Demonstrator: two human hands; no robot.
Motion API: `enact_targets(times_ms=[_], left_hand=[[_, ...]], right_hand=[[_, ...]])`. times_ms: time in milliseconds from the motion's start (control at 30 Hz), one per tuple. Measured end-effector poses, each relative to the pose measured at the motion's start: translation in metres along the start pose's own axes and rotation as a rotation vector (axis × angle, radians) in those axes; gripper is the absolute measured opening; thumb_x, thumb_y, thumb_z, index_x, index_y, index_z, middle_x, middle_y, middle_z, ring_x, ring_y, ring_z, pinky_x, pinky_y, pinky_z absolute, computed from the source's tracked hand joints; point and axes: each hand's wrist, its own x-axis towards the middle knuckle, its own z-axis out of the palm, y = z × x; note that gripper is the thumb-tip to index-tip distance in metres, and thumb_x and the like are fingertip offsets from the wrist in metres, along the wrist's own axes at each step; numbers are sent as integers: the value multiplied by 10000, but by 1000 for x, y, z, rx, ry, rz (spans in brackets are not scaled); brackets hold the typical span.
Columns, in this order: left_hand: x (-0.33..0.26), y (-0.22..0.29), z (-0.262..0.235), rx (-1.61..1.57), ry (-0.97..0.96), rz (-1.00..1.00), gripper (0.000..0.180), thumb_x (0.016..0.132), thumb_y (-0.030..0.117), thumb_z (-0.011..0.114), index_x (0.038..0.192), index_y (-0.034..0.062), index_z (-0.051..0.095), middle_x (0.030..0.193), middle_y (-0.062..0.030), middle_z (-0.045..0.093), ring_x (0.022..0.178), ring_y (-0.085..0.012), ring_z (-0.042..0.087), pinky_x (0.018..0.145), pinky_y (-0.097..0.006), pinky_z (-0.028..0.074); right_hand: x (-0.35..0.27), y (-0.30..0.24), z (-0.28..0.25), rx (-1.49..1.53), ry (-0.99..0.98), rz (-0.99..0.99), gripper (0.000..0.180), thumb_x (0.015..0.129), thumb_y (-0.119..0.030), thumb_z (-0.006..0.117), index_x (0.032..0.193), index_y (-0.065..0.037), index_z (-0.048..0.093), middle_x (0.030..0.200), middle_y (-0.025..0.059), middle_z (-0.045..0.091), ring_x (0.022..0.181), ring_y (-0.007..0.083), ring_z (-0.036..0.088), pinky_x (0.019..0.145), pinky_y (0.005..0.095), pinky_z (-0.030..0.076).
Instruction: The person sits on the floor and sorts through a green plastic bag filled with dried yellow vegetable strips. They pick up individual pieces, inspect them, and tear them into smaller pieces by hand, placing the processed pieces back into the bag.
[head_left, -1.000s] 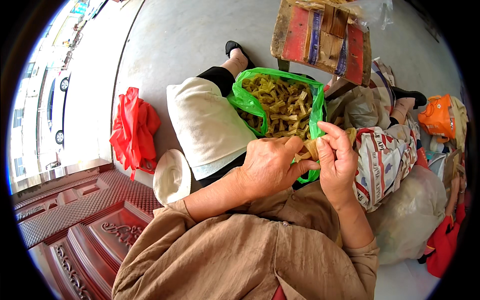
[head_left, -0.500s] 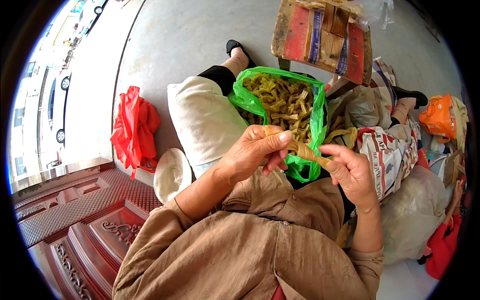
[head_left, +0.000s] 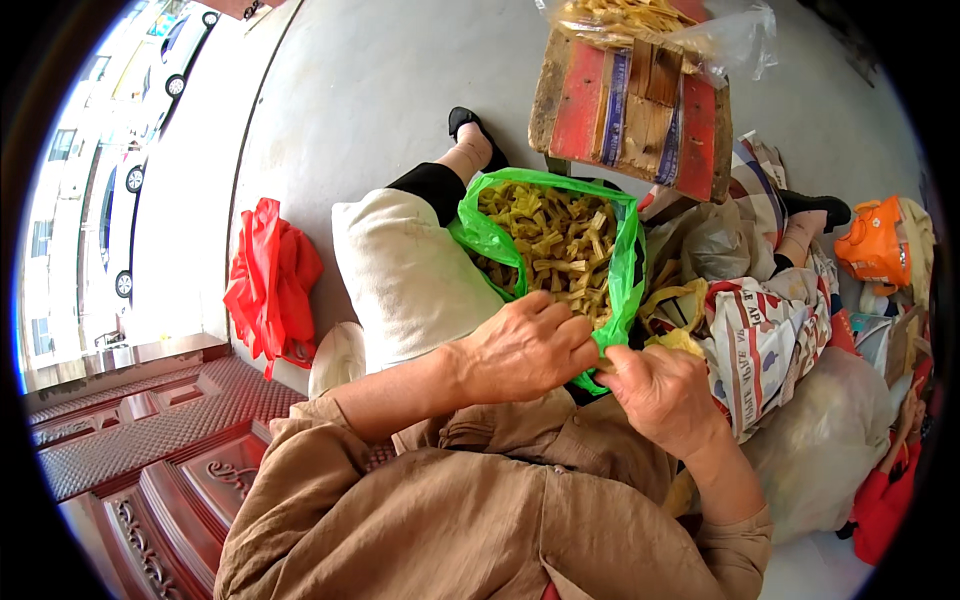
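A green plastic bag (head_left: pixel 622 262) lies open on my lap, filled with several yellow-green cut strips (head_left: pixel 550 240). My left hand (head_left: pixel 525 350) rests at the bag's near rim with its fingers curled. My right hand (head_left: pixel 655 390) meets it there, fingers closed. Both hands pinch at the same spot on the bag's near edge; what lies between the fingertips is hidden. A white cloth (head_left: pixel 405 270) covers my left knee beside the bag.
A worn red wooden stool (head_left: pixel 630 110) stands ahead with a clear bag of strips (head_left: pixel 640 15) on top. A red plastic bag (head_left: pixel 270 285) lies on the concrete at left. Printed bags (head_left: pixel 770 330), a white sack (head_left: pixel 820 450) and an orange container (head_left: pixel 875 245) crowd the right.
Earlier my hands held a strip apart between them over the bag. Now they have come together at the bag's near rim, and the strip no longer shows.
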Motion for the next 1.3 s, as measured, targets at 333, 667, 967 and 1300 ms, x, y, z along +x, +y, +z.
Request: enact_targets(times_ms=[333,667,967,1300], left_hand=[[7,-16,-10,-292,-33,-122,198,818,229,722,882,87,600,756,-35,557,698,-213,579,610,-353,492],[115,-134,-61,18,443,-312,139,915,164,674,979,40,678,841,-104,680,777,-299,665,665,-404,537],[71,-169,-24,-173,446,-652,226,933,186,676,1111,51,708,875,-86,715,808,-233,675,736,-369,537],[67,-100,-26,-1976,647,-749,223,923,75,726,1134,41,666,1046,-82,724,874,-138,674,793,-282,568]], right_hand=[[-10,34,-16,269,-147,132,144,856,-89,730,857,-66,588,665,86,614,601,272,633,491,390,474],[116,132,-67,-162,413,41,77,907,-22,652,971,-22,610,792,126,639,702,315,654,598,405,510],[60,188,-49,64,409,502,101,997,-122,627,938,-40,616,641,60,525,561,154,546,509,309,410],[60,97,-22,1303,404,621,316,1012,-301,636,1161,-25,597,645,-61,435,514,14,348,457,185,266]])
